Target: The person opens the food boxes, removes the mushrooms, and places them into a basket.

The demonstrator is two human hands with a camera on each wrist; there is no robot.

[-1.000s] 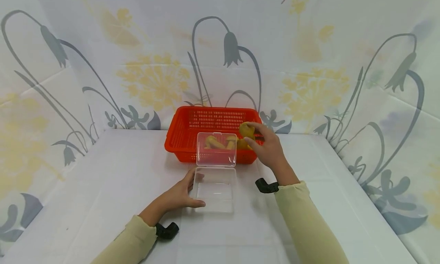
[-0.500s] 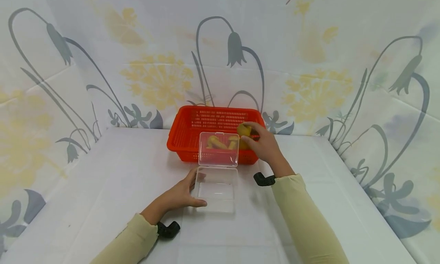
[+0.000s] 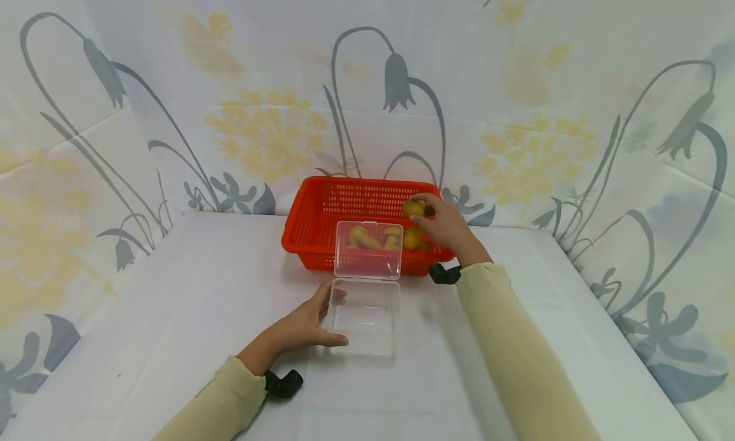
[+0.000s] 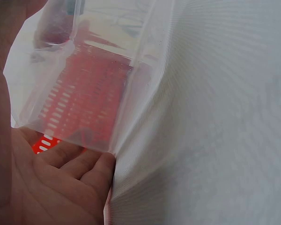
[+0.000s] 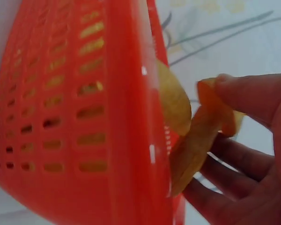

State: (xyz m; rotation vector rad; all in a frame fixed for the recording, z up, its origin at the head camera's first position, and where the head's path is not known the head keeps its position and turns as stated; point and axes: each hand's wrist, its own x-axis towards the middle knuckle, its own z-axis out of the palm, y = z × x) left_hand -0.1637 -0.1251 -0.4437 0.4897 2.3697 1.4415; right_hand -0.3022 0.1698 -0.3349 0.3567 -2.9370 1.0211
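In the head view my left hand holds a clear plastic box at its left side, thumb along the near part and fingers by the hinge. Its hinged lid stands raised against the basket. My right hand pinches a yellow-brown mushroom over the right part of a red basket. The right wrist view shows that mushroom's thick stem beside the basket's rim, thumb on the cap. Several more mushrooms lie in the basket, some seen through the lid.
A white cloth covers the table. Behind the basket rises a flower-printed curtain, which also hangs along both sides. A black wrist strap sits on the left wrist, with another strap on the right.
My right hand has lifted the mushroom slightly up and away, uncovering other yellow mushrooms beneath it. My left hand and the clear box keep their place; the view has shifted a little.
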